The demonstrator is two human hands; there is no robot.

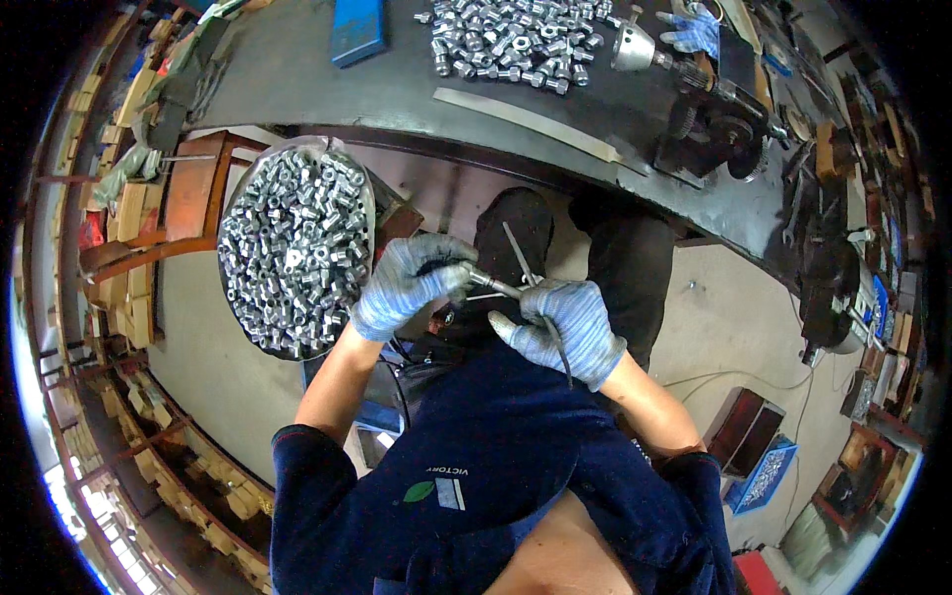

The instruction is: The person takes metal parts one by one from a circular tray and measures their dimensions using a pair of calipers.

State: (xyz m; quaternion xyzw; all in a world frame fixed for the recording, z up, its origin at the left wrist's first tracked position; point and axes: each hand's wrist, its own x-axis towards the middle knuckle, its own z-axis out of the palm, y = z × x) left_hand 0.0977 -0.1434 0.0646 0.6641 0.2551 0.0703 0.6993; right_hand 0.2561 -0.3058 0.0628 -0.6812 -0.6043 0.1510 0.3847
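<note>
Both my hands wear blue-and-white knit gloves and work close together above my lap. My left hand (412, 283) is closed at the fingertips round a small shiny metal fitting (477, 275), mostly hidden by the glove. My right hand (577, 325) grips a metal tool with a long thin crossbar (516, 248), shaped like a tap wrench. Its short shaft (504, 289) points left and meets the fitting. The crossbar's lower end passes over the right glove. To the left of my left hand stands a round container (371, 213) heaped with metal nut fittings (293, 253).
Across the front runs a dark workbench (288, 84) with a pile of fittings (521, 45), a blue block (358, 30), a flat metal strip (526, 121) and a chucked machine (729, 129). A wooden chair (193, 198) stands left. A blue bin (762, 476) is on the floor, right.
</note>
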